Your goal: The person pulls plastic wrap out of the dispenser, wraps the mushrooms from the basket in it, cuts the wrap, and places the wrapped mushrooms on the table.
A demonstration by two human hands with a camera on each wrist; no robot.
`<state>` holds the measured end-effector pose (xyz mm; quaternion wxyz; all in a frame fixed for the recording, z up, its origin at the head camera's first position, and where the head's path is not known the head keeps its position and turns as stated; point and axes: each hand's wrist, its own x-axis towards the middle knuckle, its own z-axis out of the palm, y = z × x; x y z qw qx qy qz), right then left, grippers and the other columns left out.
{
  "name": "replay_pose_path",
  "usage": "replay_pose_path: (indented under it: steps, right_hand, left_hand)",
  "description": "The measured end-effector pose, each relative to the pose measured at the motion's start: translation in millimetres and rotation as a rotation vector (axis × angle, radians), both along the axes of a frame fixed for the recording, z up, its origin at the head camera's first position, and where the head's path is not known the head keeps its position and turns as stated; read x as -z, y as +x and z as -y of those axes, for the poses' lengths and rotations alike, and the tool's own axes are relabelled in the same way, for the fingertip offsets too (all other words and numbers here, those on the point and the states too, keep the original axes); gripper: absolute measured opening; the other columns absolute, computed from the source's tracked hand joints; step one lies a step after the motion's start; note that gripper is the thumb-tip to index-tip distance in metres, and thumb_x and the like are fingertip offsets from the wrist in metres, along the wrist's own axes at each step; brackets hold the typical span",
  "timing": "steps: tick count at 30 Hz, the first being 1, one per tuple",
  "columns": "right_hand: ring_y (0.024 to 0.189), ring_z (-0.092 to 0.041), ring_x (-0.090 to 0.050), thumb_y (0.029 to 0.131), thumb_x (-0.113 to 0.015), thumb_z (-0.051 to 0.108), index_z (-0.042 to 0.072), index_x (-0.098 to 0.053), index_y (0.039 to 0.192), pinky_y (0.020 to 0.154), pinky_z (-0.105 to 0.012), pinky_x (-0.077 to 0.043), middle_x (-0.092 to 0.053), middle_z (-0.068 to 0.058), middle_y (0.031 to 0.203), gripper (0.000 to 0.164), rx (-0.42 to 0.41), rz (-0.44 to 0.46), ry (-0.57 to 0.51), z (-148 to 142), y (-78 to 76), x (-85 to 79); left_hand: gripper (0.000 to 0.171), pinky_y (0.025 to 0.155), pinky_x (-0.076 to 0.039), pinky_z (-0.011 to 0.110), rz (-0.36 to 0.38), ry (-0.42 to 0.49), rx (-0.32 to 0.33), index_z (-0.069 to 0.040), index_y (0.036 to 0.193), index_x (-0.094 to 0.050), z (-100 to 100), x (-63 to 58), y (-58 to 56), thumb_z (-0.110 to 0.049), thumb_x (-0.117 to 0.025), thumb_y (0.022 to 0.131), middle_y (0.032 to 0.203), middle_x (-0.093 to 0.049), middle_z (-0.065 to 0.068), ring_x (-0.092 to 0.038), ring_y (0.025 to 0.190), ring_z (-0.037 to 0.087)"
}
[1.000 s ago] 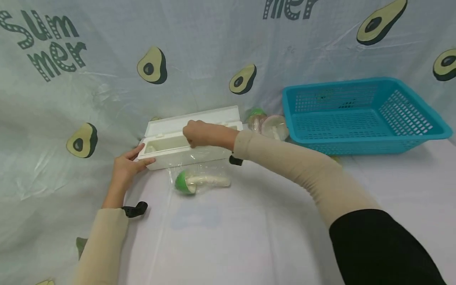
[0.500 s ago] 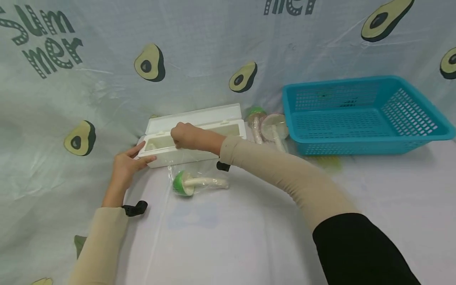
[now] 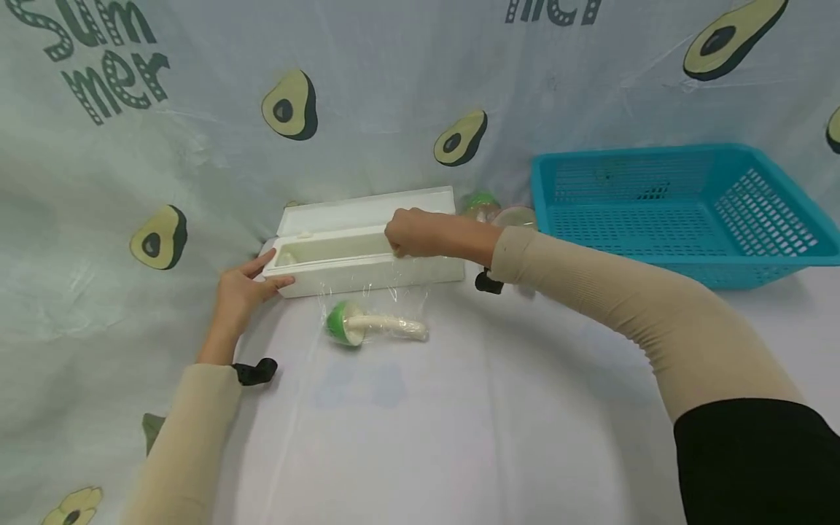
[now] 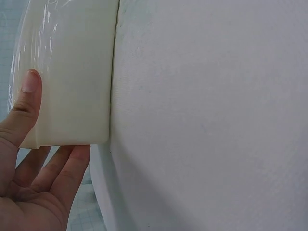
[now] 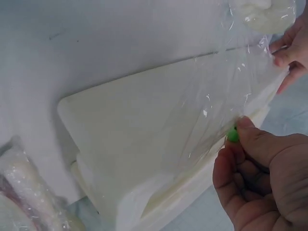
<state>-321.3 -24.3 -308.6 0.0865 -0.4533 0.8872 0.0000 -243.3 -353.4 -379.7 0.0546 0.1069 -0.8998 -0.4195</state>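
A long white box [image 3: 367, 275] lies near the back cloth, its hinged lid [image 3: 367, 211] tipped back and its trough exposed. My left hand [image 3: 239, 295] holds the box's left end, thumb on the front wall and fingers at the end face. Over the right part of the front rim is my right hand [image 3: 426, 233]. Its thumb and forefinger pinch a small green piece [image 5: 233, 134] in the right wrist view. Clear film [image 5: 207, 110] drapes down the box's front. Just before the box rests a green-capped mushroom [image 3: 380, 324] with a long white stem, under clear film.
A blue-green plastic basket [image 3: 709, 259] stands at the back right. Between it and the box are another green-capped mushroom [image 3: 482, 204] and a pale-capped one [image 3: 516, 216], partly behind the right forearm. White cloth [image 3: 407, 452] covers the table, and an avocado-print sheet [image 3: 367, 95] hangs behind.
My right hand shifted slightly left, then slid right along the box's front rim, uncovering more of the trough's left part. My left hand keeps its hold on the end. The mushroom stays put.
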Motion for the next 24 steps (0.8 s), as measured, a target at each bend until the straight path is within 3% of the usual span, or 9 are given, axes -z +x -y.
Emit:
replay_pose_path:
  steps: [2,6,11,13,15,17,20,22,24]
  right_hand:
    - [0.071,-0.015,-0.035,0.099,-0.061,0.006,0.010,-0.060,0.072,0.064,-0.027,-0.032,-0.042,0.003,0.070,0.028,-0.016,0.010,-0.010,-3,0.7,1.6]
    - [0.072,-0.015,-0.040,0.099,-0.061,0.006,0.009,-0.064,0.073,0.066,-0.027,-0.037,-0.048,0.002,0.071,0.026,0.023,0.037,-0.051,-3,0.2,5.1]
    - [0.084,-0.020,-0.060,0.099,-0.067,0.010,0.003,-0.077,0.095,0.079,-0.033,-0.052,-0.071,-0.008,0.094,0.012,0.042,0.058,-0.102,1,-0.9,7.8]
    - [0.085,-0.020,-0.060,0.099,-0.067,0.011,0.002,-0.076,0.096,0.081,-0.034,-0.052,-0.072,-0.009,0.096,0.013,0.032,0.047,-0.116,4,-1.0,9.4]
    - [0.079,-0.017,-0.055,0.099,-0.068,0.012,0.004,-0.074,0.087,0.076,-0.031,-0.049,-0.068,-0.005,0.085,0.015,0.023,0.040,-0.144,11,-1.1,11.8]
    - [0.070,-0.013,-0.044,0.100,-0.067,0.013,0.008,-0.065,0.075,0.069,-0.027,-0.043,-0.056,0.001,0.071,0.025,0.022,0.053,-0.177,23,-0.5,14.8]
    - [0.064,-0.013,-0.029,0.101,-0.066,0.013,0.014,-0.046,0.065,0.064,-0.025,-0.032,-0.033,0.003,0.064,0.041,0.011,0.072,-0.197,47,-0.1,18.1]
    - [0.064,-0.011,-0.030,0.101,-0.065,0.014,0.015,-0.048,0.067,0.064,-0.024,-0.034,-0.034,0.004,0.065,0.038,0.015,0.076,-0.192,63,0.1,17.4]
    - [0.067,-0.012,-0.038,0.102,-0.064,0.014,0.012,-0.057,0.073,0.068,-0.024,-0.040,-0.043,0.003,0.070,0.029,0.008,0.057,-0.153,74,-0.2,14.1]
  left_hand:
    - [0.082,0.105,-0.045,0.040,0.009,-0.006,0.009,-0.023,0.152,-0.046,-1,0.2,0.0,-0.044,-0.084,0.082,0.158,-0.040,0.014,-0.042,0.142,0.030]
    - [0.080,0.107,-0.042,0.048,-0.012,-0.015,0.042,-0.020,0.153,-0.045,-1,0.1,2.2,-0.041,-0.083,0.085,0.159,-0.038,0.016,-0.041,0.142,0.035]
    - [0.086,0.095,-0.047,0.035,0.029,-0.093,0.127,-0.017,0.158,-0.034,-2,-8.2,4.3,-0.042,-0.079,0.089,0.161,-0.028,0.025,-0.042,0.140,0.038]
    - [0.088,0.092,-0.046,0.031,0.029,-0.121,0.141,-0.015,0.158,-0.031,-3,-11.1,5.3,-0.043,-0.079,0.089,0.160,-0.028,0.029,-0.041,0.140,0.039]
    - [0.086,0.085,-0.044,0.024,0.001,-0.150,0.138,-0.012,0.157,-0.034,-2,-11.1,6.1,-0.042,-0.078,0.090,0.158,-0.031,0.030,-0.044,0.137,0.038]
    - [0.082,0.079,-0.044,0.022,-0.044,-0.178,0.127,-0.010,0.155,-0.038,0,-8.2,7.4,-0.040,-0.079,0.090,0.155,-0.035,0.032,-0.051,0.125,0.036]
    - [0.076,0.060,-0.037,0.017,-0.119,-0.213,0.118,-0.009,0.150,-0.046,4,-0.4,6.6,-0.037,-0.080,0.089,0.147,-0.045,0.034,-0.052,0.087,0.022]
    - [0.074,0.053,-0.035,0.019,-0.161,-0.223,0.124,-0.009,0.149,-0.048,3,4.3,4.2,-0.035,-0.080,0.088,0.133,-0.054,0.038,-0.040,0.065,0.014]
    - [0.073,0.050,-0.034,0.021,-0.195,-0.246,0.130,-0.009,0.149,-0.049,0,8.3,1.9,-0.035,-0.079,0.089,0.113,-0.062,0.038,-0.030,0.055,0.009]
